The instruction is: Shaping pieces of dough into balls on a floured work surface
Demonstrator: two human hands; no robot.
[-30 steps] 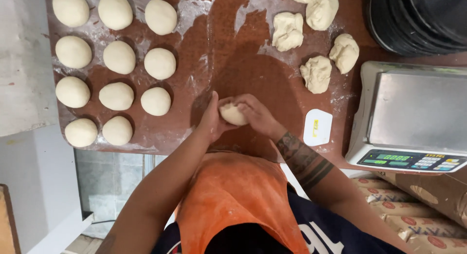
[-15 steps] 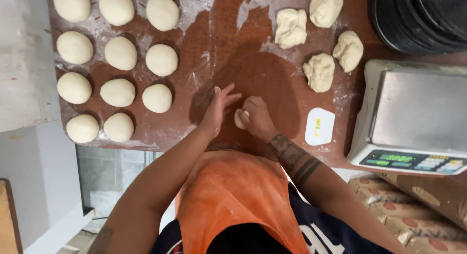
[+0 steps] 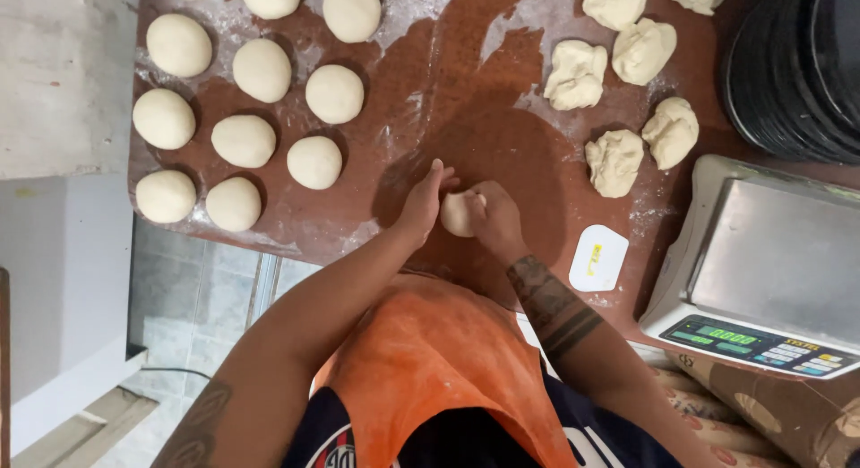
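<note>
A small dough piece (image 3: 459,214) sits on the floured brown work surface (image 3: 466,128), cupped between both my hands. My left hand (image 3: 419,204) presses against its left side with fingers straight. Curled over the dough's right side is my right hand (image 3: 495,219). Several smooth round dough balls (image 3: 262,70) lie in rows at the left of the surface. Several rough, unshaped dough pieces (image 3: 614,162) lie at the upper right.
A white plastic scraper (image 3: 598,257) lies right of my hands. A digital scale (image 3: 770,271) with a steel platform stands at the right. Stacked dark round pans (image 3: 802,65) sit at the upper right. Sacks (image 3: 770,414) lie below the scale. Tiled floor (image 3: 193,289) shows left.
A second ago both hands held the dough together. Half a second ago my left hand opened and drew apart. Now it is back against the dough.
</note>
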